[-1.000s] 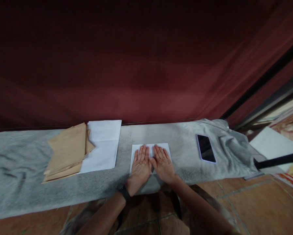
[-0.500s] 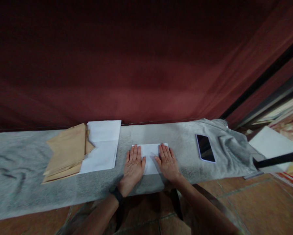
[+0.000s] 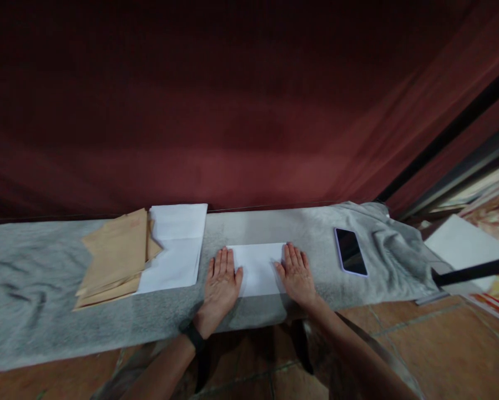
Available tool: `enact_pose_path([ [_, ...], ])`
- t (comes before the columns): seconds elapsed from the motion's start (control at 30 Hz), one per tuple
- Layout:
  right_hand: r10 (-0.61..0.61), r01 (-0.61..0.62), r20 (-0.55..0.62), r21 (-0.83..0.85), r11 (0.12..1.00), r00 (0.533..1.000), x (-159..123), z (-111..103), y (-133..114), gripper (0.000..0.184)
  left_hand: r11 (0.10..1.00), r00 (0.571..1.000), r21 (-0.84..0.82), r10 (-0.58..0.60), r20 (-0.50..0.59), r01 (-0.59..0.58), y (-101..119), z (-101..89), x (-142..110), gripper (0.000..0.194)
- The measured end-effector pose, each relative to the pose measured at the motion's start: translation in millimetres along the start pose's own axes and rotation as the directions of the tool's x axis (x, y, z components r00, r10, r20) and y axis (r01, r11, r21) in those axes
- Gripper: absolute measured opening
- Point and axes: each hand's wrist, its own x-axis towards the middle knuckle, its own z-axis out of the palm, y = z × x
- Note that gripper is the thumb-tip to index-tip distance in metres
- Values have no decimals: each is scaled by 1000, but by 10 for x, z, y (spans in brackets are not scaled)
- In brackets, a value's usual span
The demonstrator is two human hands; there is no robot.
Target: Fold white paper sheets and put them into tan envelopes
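Observation:
A small white sheet of paper, which looks folded, lies flat on the grey cloth in front of me. My left hand rests palm down over its left edge, fingers stretched out and pointing away from me. Across from it, my right hand lies flat at the paper's right edge, thumb reaching onto the sheet. Neither hand grips anything. To the left, larger white sheets are stacked, partly covered by several brown paper envelopes.
A phone in a lilac case lies on the right of the grey cloth. Behind it all rises a dark red curtain. Black bars and a white board stand at the far right, above the tiled floor.
My hands have slid apart, the left one leftward and the right one rightward, out to the paper's side edges. More of the paper shows between them.

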Motion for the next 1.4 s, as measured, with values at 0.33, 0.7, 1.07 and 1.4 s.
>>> enact_pose_path([
  [0.33, -304, 295, -8, 267, 918, 953, -282, -271, -380, 65, 974, 978, -89, 204, -38, -207, 204, -157, -215, 62],
  [0.7, -326, 318, 4, 218, 923, 945, -467, -285, -374, 64, 957, 961, -82, 278, -3, -277, 224, -150, -403, 61],
  [1.07, -180, 182, -40, 41, 982, 983, -514, -191, -122, 58, 977, 975, -77, 204, 85, -198, 265, -152, -381, 72],
  [1.4, -35, 31, -115, -40, 999, 993, -601, -95, 28, 55, 991, 982, -24, 134, 131, -132, 237, -168, -360, 74],
])
